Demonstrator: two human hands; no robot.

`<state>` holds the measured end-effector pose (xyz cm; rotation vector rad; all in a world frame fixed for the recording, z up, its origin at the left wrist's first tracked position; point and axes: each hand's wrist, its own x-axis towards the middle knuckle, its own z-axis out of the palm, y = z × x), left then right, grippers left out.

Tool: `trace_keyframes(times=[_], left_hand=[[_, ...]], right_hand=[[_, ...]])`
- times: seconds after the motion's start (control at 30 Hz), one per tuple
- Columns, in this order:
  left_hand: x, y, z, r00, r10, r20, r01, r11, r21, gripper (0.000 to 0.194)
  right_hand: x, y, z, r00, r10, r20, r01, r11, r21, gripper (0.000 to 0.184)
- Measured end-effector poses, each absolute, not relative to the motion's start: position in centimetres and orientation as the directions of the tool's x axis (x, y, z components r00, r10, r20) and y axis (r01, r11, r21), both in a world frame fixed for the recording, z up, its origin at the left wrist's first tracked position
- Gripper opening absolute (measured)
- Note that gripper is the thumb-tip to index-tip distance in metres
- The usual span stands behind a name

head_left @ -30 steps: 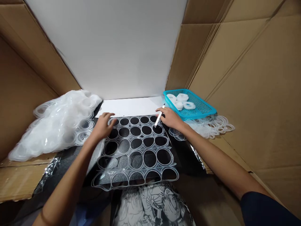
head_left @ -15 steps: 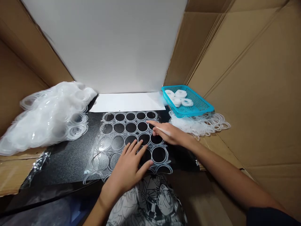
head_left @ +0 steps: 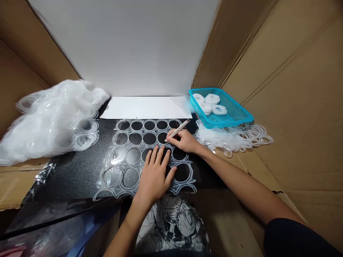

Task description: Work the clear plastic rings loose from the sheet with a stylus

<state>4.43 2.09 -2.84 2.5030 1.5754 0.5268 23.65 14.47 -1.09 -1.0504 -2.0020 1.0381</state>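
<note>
A clear plastic sheet [head_left: 134, 156] of joined rings lies on the dark speckled table. My left hand [head_left: 154, 173] rests flat on the sheet's lower middle, fingers spread. In my right hand [head_left: 183, 140] is a slim white pen-like tool [head_left: 178, 130], gripped between thumb and fingers. Its tip points down and left, at a ring in the second row from the back. Whether the tip touches the sheet I cannot tell. The right hand hides some rings on the right side.
At the left is a big heap of clear ring sheets [head_left: 56, 121]. A turquoise basket [head_left: 235, 112] with white ring stacks [head_left: 213, 99] stands at the back right, above loose ring scraps [head_left: 235, 137]. White paper [head_left: 147, 107] lies along the back wall; cardboard walls [head_left: 300, 107] flank the table.
My right hand has turned the tool from lying along the palm to a writing grip, tip down on the left. My left hand has shifted slightly up and right in view. The view has tilted a little.
</note>
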Motion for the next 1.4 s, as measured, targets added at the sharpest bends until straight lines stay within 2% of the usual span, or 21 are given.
trace_keyframes(times=[0.3,0.53,0.73,0.83,0.97,1.07,1.17,1.27,1.33,1.4], left_hand=[[4.6,2.1,-2.6,0.381,0.898,0.222,0.845,-0.435,0.312,0.060],[4.7,2.2,-2.4,0.396,0.898,0.194,0.866,-0.435,0.246,0.062],[4.8,2.0,-2.0,0.392,0.901,0.183,0.880,-0.426,0.212,0.060],[4.9,2.0,-2.0,0.394,0.900,0.184,0.879,-0.428,0.212,0.062],[5.0,2.1,-2.0,0.396,0.904,0.164,0.878,-0.425,0.222,0.064],[5.1,2.2,-1.9,0.391,0.908,0.148,0.882,-0.416,0.222,0.064],[5.2,2.3,-2.0,0.386,0.911,0.144,0.883,-0.410,0.227,0.064],[5.2,2.3,-2.1,0.380,0.913,0.152,0.883,-0.406,0.236,0.064],[5.2,2.2,-2.0,0.372,0.914,0.163,0.882,-0.403,0.245,0.064],[5.1,2.2,-1.9,0.367,0.914,0.173,0.879,-0.402,0.258,0.064]], right_hand=[[23.7,14.6,-0.7,-0.495,0.850,0.182,0.376,0.398,-0.836,0.020],[24.0,14.7,-1.2,-0.503,0.842,0.194,0.335,0.397,-0.855,0.020],[24.0,14.7,-1.1,-0.540,0.793,0.281,0.391,0.533,-0.750,0.018],[24.0,14.7,-0.5,-0.644,0.686,0.338,0.386,0.673,-0.631,0.017],[24.2,14.9,0.0,-0.835,0.413,0.364,0.309,0.899,-0.310,0.024],[24.3,14.8,-0.4,-0.892,0.312,0.328,0.310,0.949,-0.061,0.026],[24.0,14.4,-1.1,-0.882,0.323,0.343,0.361,0.931,0.050,0.026],[23.3,13.9,-1.5,-0.847,0.373,0.380,0.401,0.916,-0.006,0.028],[23.1,13.8,-1.4,-0.808,0.439,0.392,0.409,0.898,-0.161,0.028],[23.1,13.8,-1.1,-0.741,0.559,0.372,0.423,0.819,-0.387,0.028]])
